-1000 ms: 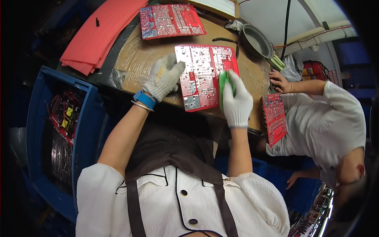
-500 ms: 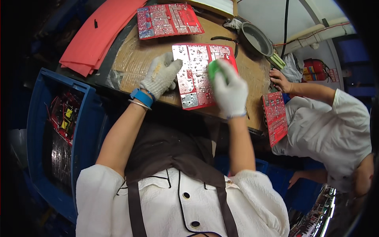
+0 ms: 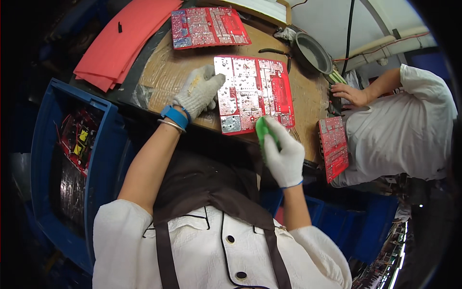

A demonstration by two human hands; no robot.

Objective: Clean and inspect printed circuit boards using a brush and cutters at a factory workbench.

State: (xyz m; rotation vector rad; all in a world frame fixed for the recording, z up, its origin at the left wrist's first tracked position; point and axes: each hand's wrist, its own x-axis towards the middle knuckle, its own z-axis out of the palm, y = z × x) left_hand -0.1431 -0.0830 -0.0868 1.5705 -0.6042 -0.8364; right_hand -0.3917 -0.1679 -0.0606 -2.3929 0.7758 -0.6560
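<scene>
A red printed circuit board, its silvery solder side up, lies tilted toward me at the near edge of the table. Gloved in white knit, my left hand is closed on the board's left edge, thumb over the top face. A green brush is gripped in my right hand, which also wears a white glove. The brush is at the board's near edge, right of its middle; its bristles partly show below the handle.
Another red circuit board rests farther back on the cardboard-covered table. Pink foam sheets lie at the left, above a blue bin holding boards. At right are a grey round pan, a co-worker's hand and a third board.
My right hand has drawn the brush from the board's upper right down to its near edge. My left hand keeps its hold. The co-worker's body has shifted at the right.
</scene>
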